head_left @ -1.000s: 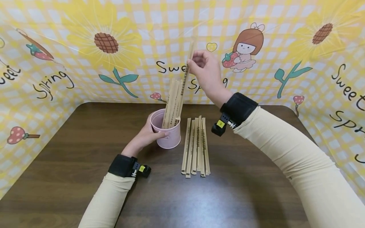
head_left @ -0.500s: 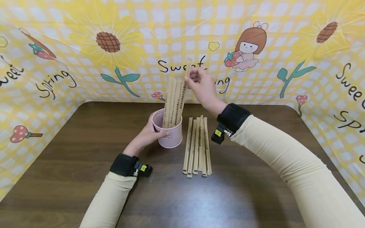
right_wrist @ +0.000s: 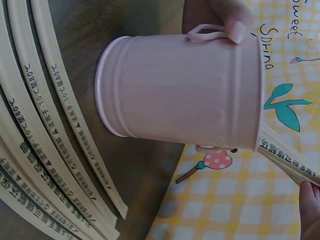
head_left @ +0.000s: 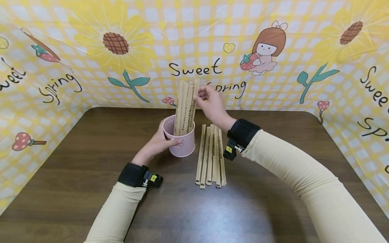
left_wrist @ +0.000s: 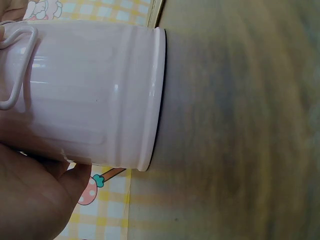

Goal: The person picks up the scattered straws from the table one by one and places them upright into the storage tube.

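Pink cup (head_left: 182, 143) gripped by left hand (head_left: 156, 144); right hand (head_left: 211, 103) pinches paper-wrapped stick (head_left: 194, 98) standing in cup.

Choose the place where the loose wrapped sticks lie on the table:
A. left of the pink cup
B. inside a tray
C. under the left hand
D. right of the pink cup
D: in the head view the loose sticks lie flat on the table, right of the cup that the left hand holds.

Wrapped chopsticks (head_left: 185, 104) upright in pink cup (head_left: 183, 146)
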`<state>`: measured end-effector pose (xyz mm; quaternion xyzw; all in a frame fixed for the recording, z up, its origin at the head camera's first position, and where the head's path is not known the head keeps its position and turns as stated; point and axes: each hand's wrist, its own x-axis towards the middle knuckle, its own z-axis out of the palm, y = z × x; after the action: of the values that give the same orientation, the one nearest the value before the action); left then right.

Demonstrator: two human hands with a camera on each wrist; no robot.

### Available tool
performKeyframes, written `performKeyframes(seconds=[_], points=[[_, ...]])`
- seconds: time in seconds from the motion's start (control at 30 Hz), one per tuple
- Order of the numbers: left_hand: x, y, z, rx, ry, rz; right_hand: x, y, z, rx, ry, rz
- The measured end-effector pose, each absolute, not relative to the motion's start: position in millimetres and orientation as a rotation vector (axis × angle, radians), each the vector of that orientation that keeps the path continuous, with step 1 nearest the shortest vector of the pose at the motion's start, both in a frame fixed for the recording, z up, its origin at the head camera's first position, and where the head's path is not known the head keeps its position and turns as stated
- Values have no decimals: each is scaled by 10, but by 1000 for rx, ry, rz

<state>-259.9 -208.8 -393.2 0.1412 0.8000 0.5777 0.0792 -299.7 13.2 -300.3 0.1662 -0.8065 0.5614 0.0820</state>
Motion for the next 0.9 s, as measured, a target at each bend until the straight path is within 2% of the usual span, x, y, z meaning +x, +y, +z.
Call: performKeyframes(seconds=[0.63,0.9], points=[[-2588,-2077,-3918,422,2392,1729,-2982,103,-3201,495,-2463,1779],[-2595,-2078,-3946,408,2381,1747,-2968,390,-3279,498,-2584,1838]])
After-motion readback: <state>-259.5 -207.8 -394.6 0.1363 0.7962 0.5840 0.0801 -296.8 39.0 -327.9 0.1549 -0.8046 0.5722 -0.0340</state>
